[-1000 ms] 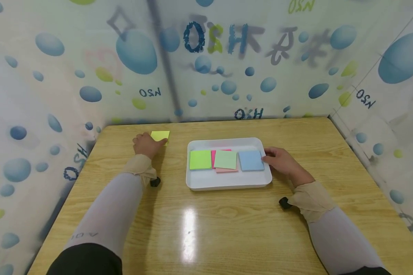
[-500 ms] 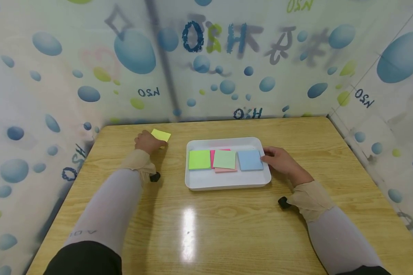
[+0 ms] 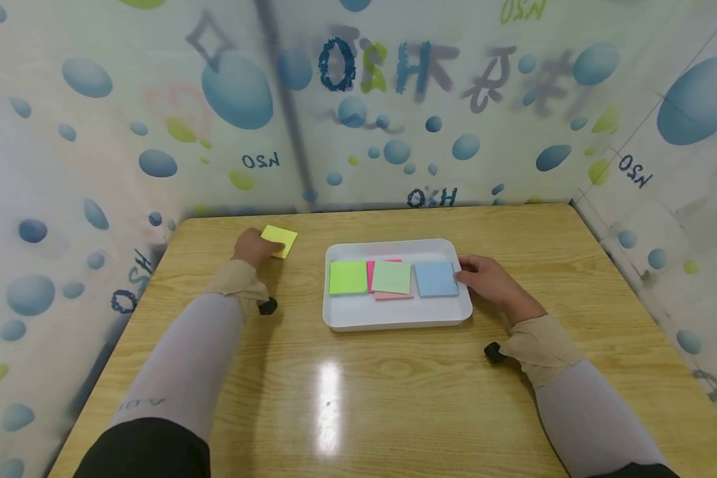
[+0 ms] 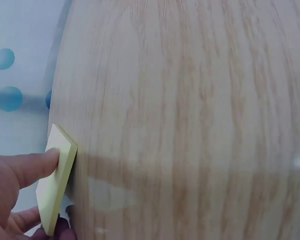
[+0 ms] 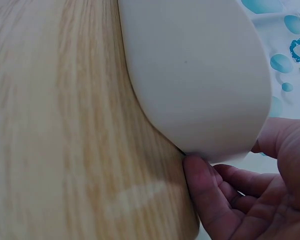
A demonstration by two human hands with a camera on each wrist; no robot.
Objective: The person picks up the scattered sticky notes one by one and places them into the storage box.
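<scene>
My left hand pinches a yellow sticky note pad at the back left of the table. In the left wrist view the thumb lies on one face of the pad and fingertips show behind it; the pad is tilted up on edge there. My right hand holds the right end of a white tray, thumb at the rim and fingers against the outer wall. In the tray lie a lime green pad, a pale green pad overlapping pink ones, and a blue pad.
The wooden table ends at the back against a patterned curtain with blue and green dots. The same curtain runs along both sides. A small black object sits at my right wrist, another at my left.
My left hand has taken the yellow pad between thumb and fingers, and the pad has turned and tilted. The right hand and the tray have stayed in place.
</scene>
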